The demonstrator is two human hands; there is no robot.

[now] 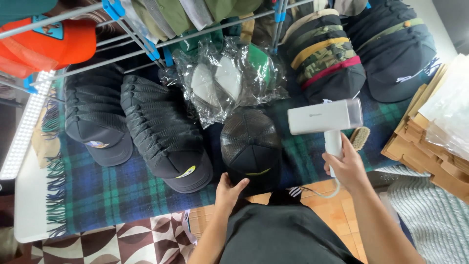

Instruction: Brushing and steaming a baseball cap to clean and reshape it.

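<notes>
Left hand (228, 189) clamped on the brim of a black mesh-backed cap (250, 146), fingers curled over its front edge, near the front edge of the table (29, 215). Cap resting crown-up on a blue-and-green plaid blanket (97, 188) spread over the table, fringe hanging at the left edge.

Right hand (344, 164) wrapped tight around the handle of a white handheld garment steamer (325, 120) — head pointed left, held just right of the cap and above the blanket, not touching the cap. White cord (325, 191) looping down from the handle base. Small bristle brush (360, 137) lying just behind the right hand on the blanket.

Left of the held cap: two long nested stacks of dark caps (163, 134), brims toward the front edge. Behind the cap, toward the back edge: caps in clear plastic bags (224, 78), one with green. Toward the back right corner: a stack of mixed caps with camouflage, yellow and red bands (325, 56), and beside it a stack of navy caps (398, 54).

Above the back edge, a metal drying rack (146, 46) with blue clips — an orange cap (53, 46) hanging at the left. Flat cardboard pieces (415, 142) piled past the right edge.
</notes>
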